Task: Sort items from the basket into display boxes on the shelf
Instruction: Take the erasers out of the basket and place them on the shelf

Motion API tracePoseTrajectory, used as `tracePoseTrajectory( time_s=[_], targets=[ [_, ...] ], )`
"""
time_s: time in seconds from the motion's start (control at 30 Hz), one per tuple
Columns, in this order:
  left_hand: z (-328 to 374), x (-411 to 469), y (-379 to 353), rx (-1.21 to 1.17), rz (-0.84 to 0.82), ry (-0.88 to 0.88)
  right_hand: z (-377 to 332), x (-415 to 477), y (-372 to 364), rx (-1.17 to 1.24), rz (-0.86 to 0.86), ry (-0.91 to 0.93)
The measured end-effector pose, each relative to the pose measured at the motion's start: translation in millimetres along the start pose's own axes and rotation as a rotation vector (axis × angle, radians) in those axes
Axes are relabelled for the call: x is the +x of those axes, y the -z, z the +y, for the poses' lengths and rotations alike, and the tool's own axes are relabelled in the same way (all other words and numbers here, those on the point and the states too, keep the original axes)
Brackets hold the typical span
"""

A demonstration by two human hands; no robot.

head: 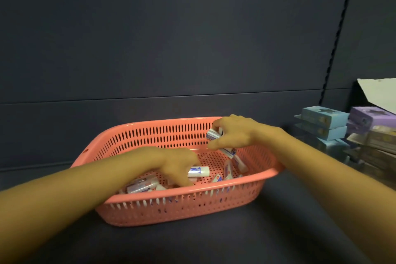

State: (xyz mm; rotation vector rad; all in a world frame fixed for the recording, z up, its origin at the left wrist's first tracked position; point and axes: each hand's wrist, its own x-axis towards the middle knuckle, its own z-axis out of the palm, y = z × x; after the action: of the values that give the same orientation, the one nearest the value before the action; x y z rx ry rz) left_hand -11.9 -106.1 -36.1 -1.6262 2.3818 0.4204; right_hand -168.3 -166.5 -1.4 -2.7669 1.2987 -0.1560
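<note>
A coral slotted basket (186, 206) sits on a dark counter (278, 231) with loose packets (141, 186), white and blue, scattered inside. The left hand (177, 163) reaches in, fingers curled round one white packet (199, 171). The right hand (233, 133), near the far rim, pinches what look like two blue-striped packets (214, 134), though the view is blurred. Blue and purple display boxes (325, 123) are stacked to the right.

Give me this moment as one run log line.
left hand: grips white packet in pink basket | right hand: holds second packet above basket | stacked boxes: right, untouched
</note>
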Motion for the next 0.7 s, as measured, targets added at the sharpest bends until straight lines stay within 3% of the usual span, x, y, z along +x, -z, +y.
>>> tracePoseTrajectory(
  time_s=[0.33, 0.7],
  targets=[
    [12, -17, 53, -0.194, 0.382, 0.113, 36, -51, 50, 0.111, 0.19, -0.097],
    [199, 73, 94, -0.313, 0.492, -0.14, 176, -197, 99, 0.03, 0.323, -0.282]
  ],
)
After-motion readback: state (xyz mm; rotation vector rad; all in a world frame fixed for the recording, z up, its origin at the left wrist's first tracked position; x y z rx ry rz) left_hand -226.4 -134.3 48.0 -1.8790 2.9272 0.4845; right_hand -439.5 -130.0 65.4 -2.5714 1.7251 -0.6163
